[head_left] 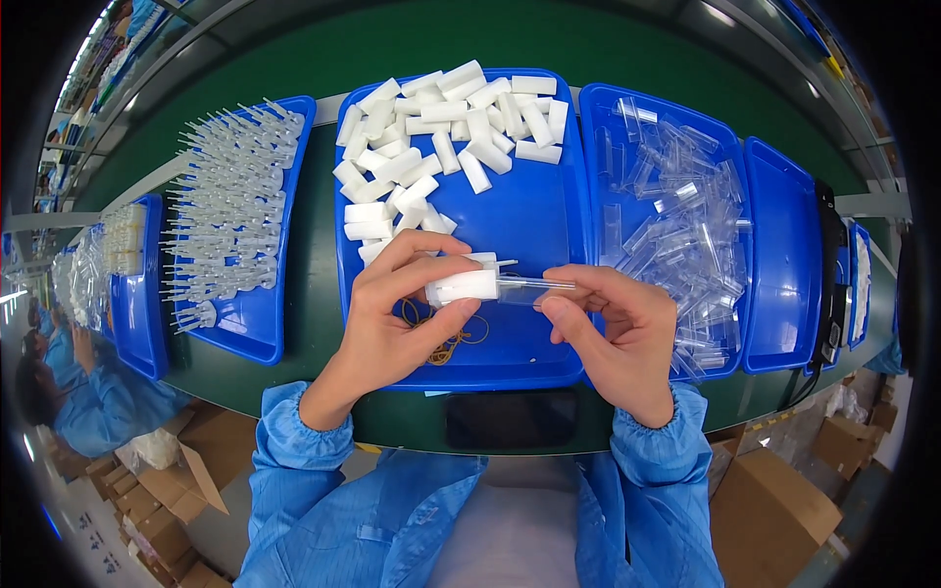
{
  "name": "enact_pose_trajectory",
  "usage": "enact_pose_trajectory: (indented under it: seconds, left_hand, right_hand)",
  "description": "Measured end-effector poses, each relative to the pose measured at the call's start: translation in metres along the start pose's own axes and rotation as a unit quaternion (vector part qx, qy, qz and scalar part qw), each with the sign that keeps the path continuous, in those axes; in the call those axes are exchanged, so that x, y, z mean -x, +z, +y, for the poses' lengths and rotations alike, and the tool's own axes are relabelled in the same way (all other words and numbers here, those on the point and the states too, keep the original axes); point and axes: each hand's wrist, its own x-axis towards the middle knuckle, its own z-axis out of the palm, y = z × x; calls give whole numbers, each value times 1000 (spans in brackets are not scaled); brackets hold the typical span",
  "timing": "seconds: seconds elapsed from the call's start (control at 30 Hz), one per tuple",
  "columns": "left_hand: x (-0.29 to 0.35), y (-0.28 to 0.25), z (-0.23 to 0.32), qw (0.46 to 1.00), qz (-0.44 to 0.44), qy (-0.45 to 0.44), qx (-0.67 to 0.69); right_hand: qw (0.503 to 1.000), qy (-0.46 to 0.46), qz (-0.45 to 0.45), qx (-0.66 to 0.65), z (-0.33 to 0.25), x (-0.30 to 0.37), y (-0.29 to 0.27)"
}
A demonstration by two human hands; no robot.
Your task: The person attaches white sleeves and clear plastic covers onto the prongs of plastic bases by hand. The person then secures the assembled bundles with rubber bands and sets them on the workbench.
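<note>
Over the near part of the middle blue tray [529,220], my left hand [382,312] has its thumb and fingers closed around a white cylinder [466,285]. A small white tip [507,262] sticks out beside that cylinder; the rest of its piece is mostly hidden by my fingers. My right hand [627,328] pinches the far end of a clear tube [524,284] between thumb and fingers. The tube's other end meets the white cylinder; I cannot tell how far in it goes. Rubber bands [446,351] lie in the tray below my left hand.
White cylinders [431,113] are heaped in the middle tray. Clear tubes [676,201] fill the tray on the right. White thin-tipped pieces [230,216] stand in rows on the left tray. A dark phone [512,419] lies at the table's near edge. Cardboard boxes [769,514] stand below.
</note>
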Motion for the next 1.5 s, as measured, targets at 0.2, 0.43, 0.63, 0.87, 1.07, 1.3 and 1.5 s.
enact_pose_trajectory:
  seconds: [0.2,0.43,0.63,0.87,1.07,1.3,1.5]
  left_hand:
    - [1,-2,3,998,-32,-43,-21]
    - [1,-3,3,998,-35,-41,-17]
    - [1,-6,2,998,-56,-29,-24]
    - [-2,-8,2,997,-69,-3,-42]
    - [-7,-17,-1,957,-34,-119,263]
    - [-5,-17,-6,954,-93,-130,255]
    - [1,-6,-6,937,-140,-140,289]
  right_hand:
    - [1000,-24,15,0,7,0,6]
    - [999,-27,35,13,11,0,8]
    - [993,71,-14,-90,4,-2,5]
    - [994,-50,-53,85,4,-6,-1]
    - [980,-117,-34,157,-1,-8,-9]
    - [968,-169,-42,179,1,-9,-9]
    - [957,-198,-40,206,5,-1,7]
